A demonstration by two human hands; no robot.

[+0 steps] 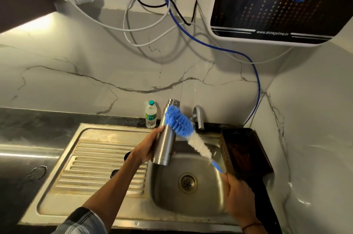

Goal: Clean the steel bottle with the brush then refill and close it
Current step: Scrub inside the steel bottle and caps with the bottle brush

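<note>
My left hand (148,148) grips the steel bottle (165,144) around its lower body, holding it upright over the left edge of the sink basin (208,193). Its threaded mouth is uncapped. My right hand (239,203) holds the blue handle of the bottle brush (183,128) near its end. The brush slants up to the left, outside the bottle. Its blue and white bristles lie against the bottle's right shoulder, just below the mouth. Two dark round objects (127,156) lie on the drainboard behind my left arm, partly hidden.
A curved steel tap (198,116) stands behind the basin. A small plastic water bottle (150,114) stands on the counter at the back. A dark perforated basket (242,149) sits right of the basin. A water purifier (273,4) and loose cables hang above.
</note>
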